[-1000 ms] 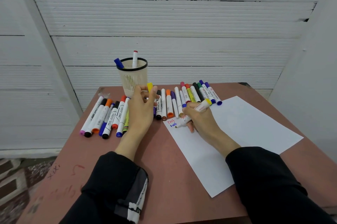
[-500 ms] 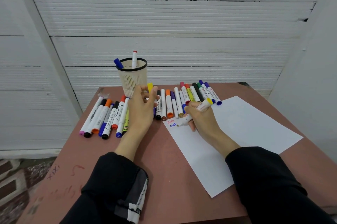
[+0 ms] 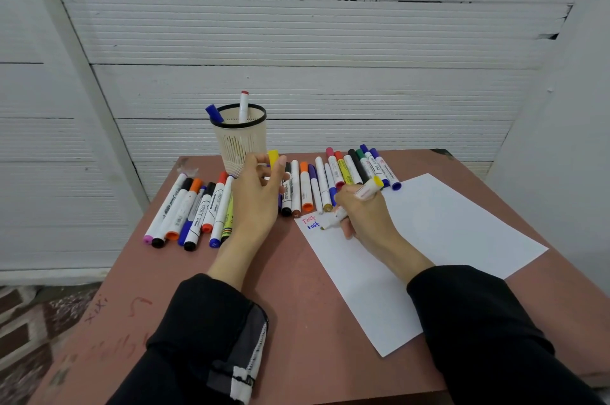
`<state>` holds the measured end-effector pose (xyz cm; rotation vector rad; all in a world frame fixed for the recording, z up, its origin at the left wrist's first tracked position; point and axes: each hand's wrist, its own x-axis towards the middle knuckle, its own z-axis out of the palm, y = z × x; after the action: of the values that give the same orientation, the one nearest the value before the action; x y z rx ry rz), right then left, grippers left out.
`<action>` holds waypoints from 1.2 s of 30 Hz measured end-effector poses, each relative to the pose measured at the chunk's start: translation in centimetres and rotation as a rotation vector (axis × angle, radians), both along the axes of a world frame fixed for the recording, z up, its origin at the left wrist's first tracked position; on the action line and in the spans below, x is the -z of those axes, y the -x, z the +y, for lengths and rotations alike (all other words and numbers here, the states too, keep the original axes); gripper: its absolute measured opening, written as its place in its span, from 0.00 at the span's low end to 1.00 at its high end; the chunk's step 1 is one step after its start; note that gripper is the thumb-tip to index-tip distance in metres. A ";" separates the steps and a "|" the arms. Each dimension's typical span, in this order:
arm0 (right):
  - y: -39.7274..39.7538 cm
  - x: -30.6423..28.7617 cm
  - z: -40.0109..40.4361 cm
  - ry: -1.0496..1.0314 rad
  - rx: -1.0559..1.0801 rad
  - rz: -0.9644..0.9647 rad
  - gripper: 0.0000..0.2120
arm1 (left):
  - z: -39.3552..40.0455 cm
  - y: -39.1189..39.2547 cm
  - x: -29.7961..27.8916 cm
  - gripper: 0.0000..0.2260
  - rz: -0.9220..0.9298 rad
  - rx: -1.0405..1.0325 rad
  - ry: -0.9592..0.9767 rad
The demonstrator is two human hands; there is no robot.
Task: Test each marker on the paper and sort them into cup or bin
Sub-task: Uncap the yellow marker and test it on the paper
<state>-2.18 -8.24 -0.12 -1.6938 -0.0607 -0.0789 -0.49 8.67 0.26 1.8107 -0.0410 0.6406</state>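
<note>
The yellow-ended marker remains tip-down at the paper's near-left corner beside the red and blue test words, hardly moved. The right hand grips it; the left hand pinches its yellow cap.

The left hand is covering the lower barrels of several markers near the table's far edge, and most of the yellow cap it is holding. The right hand is hiding the middle of the yellow-ended marker. Its tip's contact with the paper is too small to judge. The table's near edge is running out of frame.
</note>
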 end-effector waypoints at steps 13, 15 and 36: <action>-0.2 -1.0 -0.3 -0.129 0.117 -0.019 0.09 | 0.1 -0.1 0.1 0.09 -0.005 0.005 -0.014; -0.5 -1.4 -0.9 -0.226 0.157 -0.022 0.08 | 0.0 -0.1 0.0 0.09 -0.010 0.003 -0.019; -0.6 -2.5 -2.5 -0.523 -0.134 0.095 0.09 | 0.3 -0.6 0.7 0.10 0.001 0.144 -0.219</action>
<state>-1.53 -10.70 2.43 -1.1657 -0.0747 0.0810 0.07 9.02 -0.40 1.9976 -0.2468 0.5491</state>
